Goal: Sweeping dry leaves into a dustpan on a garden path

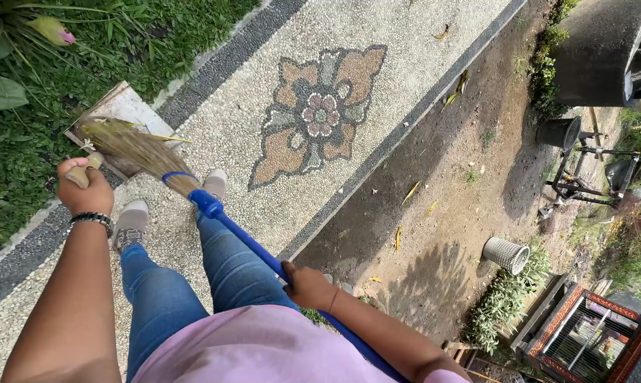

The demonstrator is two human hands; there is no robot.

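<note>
so the biggest thing in view is the pebble path (405, 64), pale stones with one flower mosaic (320, 113) set in it and a dark border strip down each side, grass (157, 35) on one side and bare dirt (462, 184) on the other. the person stands on the path in jeans and two light shoes, looking straight down. next biggest is the one broom (192, 191): its long axis runs on a diagonal, blue handle low by the person's right hip and the straw bristles up and to the left, ending right at the one dustpan (125, 113), a flat pale board sitting at the path edge by the grass. the right hand (307, 285) is wrapped round the blue handle partway along. the left hand (85, 188), wearing a dark bracelet, is closed on a short wooden handle that looks like the dustpan's, so that's the hand nearer the bristles and the pan. hands are well apart, each clamped on its own thing. smaller stuff: about six yellow dry leaves (411, 191) scattered on the dirt, one white ribbed basket (506, 254), one dark pot (560, 132).
</note>
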